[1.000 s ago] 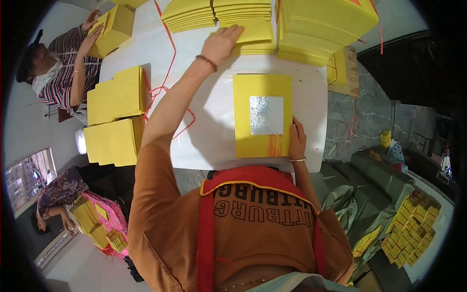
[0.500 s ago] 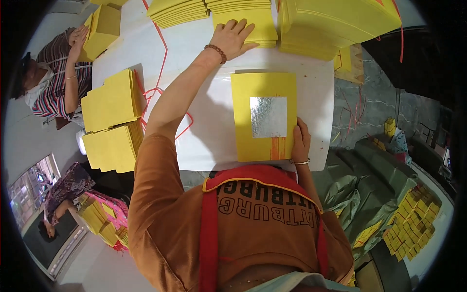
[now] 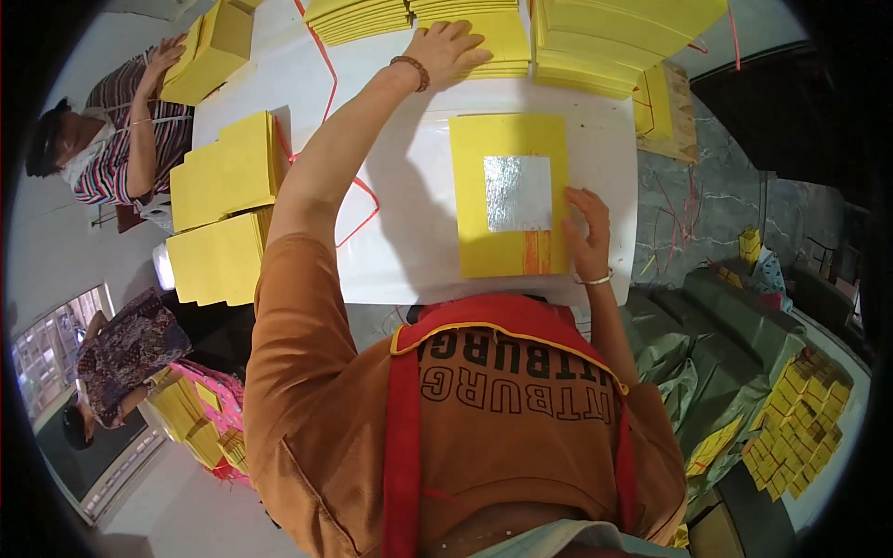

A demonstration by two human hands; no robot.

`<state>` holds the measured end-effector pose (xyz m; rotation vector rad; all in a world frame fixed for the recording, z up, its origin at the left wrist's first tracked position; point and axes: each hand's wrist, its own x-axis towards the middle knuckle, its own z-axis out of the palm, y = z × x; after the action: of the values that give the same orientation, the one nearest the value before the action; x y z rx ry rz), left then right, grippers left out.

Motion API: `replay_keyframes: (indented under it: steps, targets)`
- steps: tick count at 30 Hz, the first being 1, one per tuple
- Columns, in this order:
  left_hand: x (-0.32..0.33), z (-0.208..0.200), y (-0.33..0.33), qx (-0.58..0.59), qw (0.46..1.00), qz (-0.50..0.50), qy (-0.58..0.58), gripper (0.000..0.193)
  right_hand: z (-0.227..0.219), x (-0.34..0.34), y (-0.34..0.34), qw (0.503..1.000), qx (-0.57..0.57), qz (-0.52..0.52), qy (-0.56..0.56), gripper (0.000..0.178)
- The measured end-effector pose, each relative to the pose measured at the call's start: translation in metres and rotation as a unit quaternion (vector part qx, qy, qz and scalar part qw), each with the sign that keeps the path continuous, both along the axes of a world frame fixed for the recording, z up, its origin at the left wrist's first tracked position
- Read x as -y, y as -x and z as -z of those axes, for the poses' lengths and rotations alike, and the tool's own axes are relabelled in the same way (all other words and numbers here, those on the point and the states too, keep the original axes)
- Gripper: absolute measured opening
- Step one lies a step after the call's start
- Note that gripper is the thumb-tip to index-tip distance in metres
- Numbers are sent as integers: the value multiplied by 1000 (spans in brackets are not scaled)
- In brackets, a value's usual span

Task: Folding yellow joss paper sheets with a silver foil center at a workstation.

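In front of me lies a stack of yellow paper [image 3: 470, 206] with a silver foil square [image 3: 517, 193] on it and red-orange streaks below the square. My right hand [image 3: 590, 228] is at its right edge, fingers apart and slightly bent, holding nothing. I reach forward with my left hand [image 3: 448, 51], a beaded bracelet on its wrist. Its fingers lie spread on top of a low yellow paper stack [image 3: 507, 46] at the far side of the table; whether they pinch the top sheet does not show.
A tall block of yellow paper [image 3: 619, 42] stands at the far right. Two stepped yellow piles [image 3: 219, 186] lie on the left, near red string [image 3: 372, 197] on the white table [image 3: 409, 242]. A co-worker [image 3: 139, 139] handles a yellow block [image 3: 219, 46] at the far left.
The right hand's fingers have loosened and spread at the paper's edge. The left hand remains on the far stack, its fingers pointing slightly more to the right. The whole view has shifted a little.
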<state>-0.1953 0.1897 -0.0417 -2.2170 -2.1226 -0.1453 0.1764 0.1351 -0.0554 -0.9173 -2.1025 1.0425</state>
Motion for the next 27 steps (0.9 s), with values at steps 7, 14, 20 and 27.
replay_keyframes:
  steps: [7, 14, 20, 27]
  targets:
    - [108, -30, -105, 293, 949, 118, -13, 32, 23, -9, -2, 998, 15, -66, 2, 22]
    - [188, -35, -188, 133, 981, 141, 5, 53, 35, -12, 1, 977, -113, -47, 173, 18]
    - [191, -23, -181, 365, 920, 143, -7, 18, 28, -10, 1, 911, -195, -42, 361, 26]
    - [187, -30, -182, 452, 889, -4, 70, 14, 23, -9, 1, 910, -178, -21, 374, 28]
